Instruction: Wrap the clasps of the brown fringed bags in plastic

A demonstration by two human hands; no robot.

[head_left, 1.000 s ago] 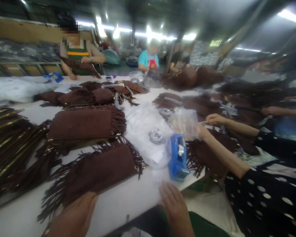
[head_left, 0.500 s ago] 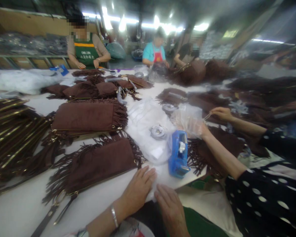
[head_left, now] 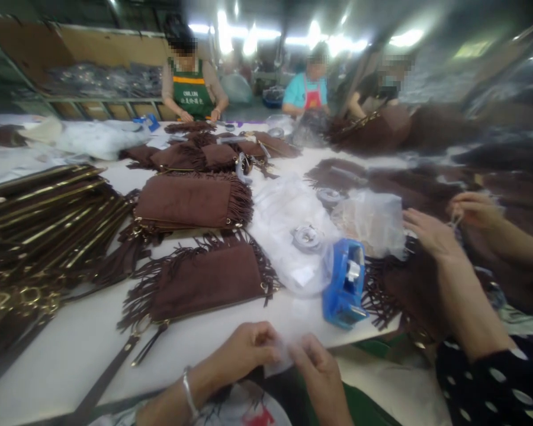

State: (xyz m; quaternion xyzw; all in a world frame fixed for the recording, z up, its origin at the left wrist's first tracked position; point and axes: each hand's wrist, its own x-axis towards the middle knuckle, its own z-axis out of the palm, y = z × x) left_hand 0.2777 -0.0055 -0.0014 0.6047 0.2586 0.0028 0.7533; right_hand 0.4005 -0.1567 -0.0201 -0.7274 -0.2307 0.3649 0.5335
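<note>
At the table's near edge, my left hand (head_left: 251, 350), with a silver bracelet on the wrist, pinches a small piece of thin whitish translucent sheet (head_left: 279, 362). My right hand (head_left: 317, 368) grips the other side of it, fingers closed; both fingertips partly cover the piece. Beyond my left hand lies a brown fringed bag (head_left: 208, 281) with gold rings and a wrist strap. The blue tape dispenser (head_left: 341, 305) stands past my right hand. Between bag and dispenser are white plastic bags (head_left: 284, 236) with a coiled grey strip (head_left: 307, 238) on top.
A second brown fringed bag (head_left: 184, 200) lies farther back. Brown straps with gold hardware (head_left: 44, 219) fan out at left. On the right, a co-worker's hands (head_left: 435, 234) reach over a clear plastic bag (head_left: 373, 222) and brown bags. Other people work across the table.
My fingers were stretched flat at the table edge; now they are bent and pinch the translucent piece. The view has turned left. The co-worker's near hand has come off the clear plastic bag.
</note>
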